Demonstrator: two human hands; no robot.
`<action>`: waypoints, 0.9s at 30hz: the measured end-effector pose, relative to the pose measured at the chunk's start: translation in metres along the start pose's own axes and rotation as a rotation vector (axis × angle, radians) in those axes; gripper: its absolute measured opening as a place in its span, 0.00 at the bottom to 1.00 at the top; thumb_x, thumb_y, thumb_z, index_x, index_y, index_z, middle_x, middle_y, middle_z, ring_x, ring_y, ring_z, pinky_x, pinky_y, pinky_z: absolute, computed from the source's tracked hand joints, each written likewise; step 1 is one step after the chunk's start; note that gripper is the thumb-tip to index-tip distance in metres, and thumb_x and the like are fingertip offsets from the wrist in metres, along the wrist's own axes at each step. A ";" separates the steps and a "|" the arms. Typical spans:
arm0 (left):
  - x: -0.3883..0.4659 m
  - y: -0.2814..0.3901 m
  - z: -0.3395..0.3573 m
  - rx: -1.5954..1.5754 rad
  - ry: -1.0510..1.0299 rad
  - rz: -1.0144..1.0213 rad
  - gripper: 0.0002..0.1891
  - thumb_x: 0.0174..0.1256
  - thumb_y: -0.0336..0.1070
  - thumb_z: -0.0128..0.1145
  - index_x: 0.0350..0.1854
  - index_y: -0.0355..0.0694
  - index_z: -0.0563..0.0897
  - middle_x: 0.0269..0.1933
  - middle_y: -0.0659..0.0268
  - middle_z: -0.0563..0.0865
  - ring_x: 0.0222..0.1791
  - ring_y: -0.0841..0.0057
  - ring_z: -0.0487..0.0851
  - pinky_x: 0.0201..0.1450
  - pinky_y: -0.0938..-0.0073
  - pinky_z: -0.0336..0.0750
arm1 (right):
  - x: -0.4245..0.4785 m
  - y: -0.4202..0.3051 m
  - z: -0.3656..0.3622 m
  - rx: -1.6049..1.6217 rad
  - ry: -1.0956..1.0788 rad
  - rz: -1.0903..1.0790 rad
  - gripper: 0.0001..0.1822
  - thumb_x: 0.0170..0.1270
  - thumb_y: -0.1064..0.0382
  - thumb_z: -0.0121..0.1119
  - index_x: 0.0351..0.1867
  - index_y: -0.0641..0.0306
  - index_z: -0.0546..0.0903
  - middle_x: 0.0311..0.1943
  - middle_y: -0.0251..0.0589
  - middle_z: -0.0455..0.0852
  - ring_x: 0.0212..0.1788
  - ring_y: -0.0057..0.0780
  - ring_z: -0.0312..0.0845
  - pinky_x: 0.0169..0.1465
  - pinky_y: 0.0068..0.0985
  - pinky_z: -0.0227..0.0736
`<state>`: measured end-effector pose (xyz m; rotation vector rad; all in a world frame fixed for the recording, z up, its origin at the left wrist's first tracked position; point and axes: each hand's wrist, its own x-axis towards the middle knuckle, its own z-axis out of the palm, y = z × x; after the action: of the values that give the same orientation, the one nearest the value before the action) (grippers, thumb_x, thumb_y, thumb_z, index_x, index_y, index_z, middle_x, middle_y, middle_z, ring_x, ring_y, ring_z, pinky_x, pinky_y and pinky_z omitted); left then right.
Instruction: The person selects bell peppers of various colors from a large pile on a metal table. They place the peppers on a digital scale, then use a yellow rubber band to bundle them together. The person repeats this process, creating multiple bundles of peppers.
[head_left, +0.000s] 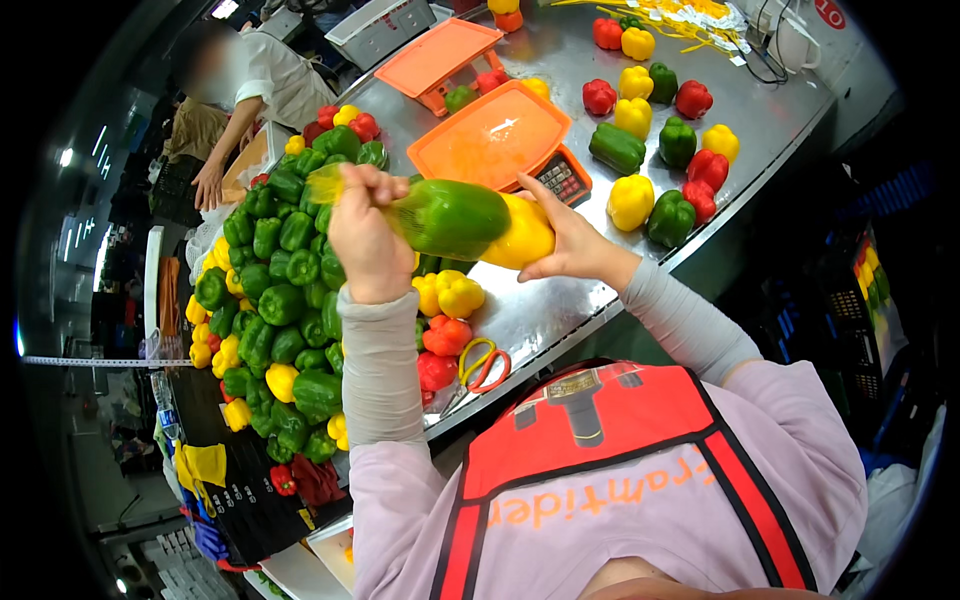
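Note:
My left hand (371, 225) grips the gathered end of a yellow mesh net (328, 184). The mesh stretches over a green bell pepper (457, 219) lying sideways between my hands. Against its right end sits a yellow bell pepper (529, 232), cupped at its outer side by my right hand (574, 238), thumb below and fingers above. Whether the mesh covers the yellow pepper is hard to tell. Both hands are raised over the metal table, just in front of an orange weighing scale (491, 135). Part of its keypad shows beside the right hand's fingers.
A large heap of green peppers (283, 304) with yellow and red ones fills the left. Scissors (480, 367) lie near the table edge (525, 375). Grouped peppers (677, 142) stand at right, yellow nets (675, 19) behind. A second scale (439, 60) stands farther back; a co-worker (277, 79) reaches over at upper left.

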<state>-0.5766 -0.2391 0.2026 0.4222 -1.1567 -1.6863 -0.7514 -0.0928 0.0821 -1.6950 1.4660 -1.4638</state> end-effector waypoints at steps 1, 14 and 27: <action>0.005 0.004 -0.005 -0.017 0.022 0.030 0.18 0.79 0.46 0.41 0.29 0.42 0.69 0.25 0.71 0.65 0.29 0.76 0.64 0.47 0.68 0.67 | -0.005 0.001 0.000 -0.175 0.043 -0.009 0.64 0.36 0.51 0.82 0.75 0.58 0.52 0.61 0.51 0.72 0.62 0.48 0.69 0.67 0.38 0.61; 0.012 0.021 -0.011 -0.121 -0.021 -0.122 0.17 0.80 0.45 0.40 0.29 0.43 0.68 0.27 0.72 0.64 0.28 0.79 0.61 0.41 0.71 0.66 | -0.013 0.023 0.007 -0.310 0.056 -0.046 0.55 0.32 0.56 0.80 0.67 0.61 0.64 0.55 0.46 0.74 0.57 0.47 0.70 0.61 0.38 0.65; -0.059 0.084 0.019 -0.023 -0.408 0.008 0.20 0.80 0.47 0.38 0.27 0.42 0.68 0.24 0.69 0.68 0.30 0.75 0.69 0.52 0.66 0.66 | -0.030 -0.048 -0.003 -0.254 -0.099 0.003 0.54 0.30 0.52 0.82 0.65 0.60 0.68 0.51 0.45 0.78 0.53 0.47 0.70 0.59 0.37 0.64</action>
<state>-0.5199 -0.1817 0.2681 0.0553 -1.4255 -1.8276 -0.7301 -0.0494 0.1117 -1.8825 1.6555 -1.2144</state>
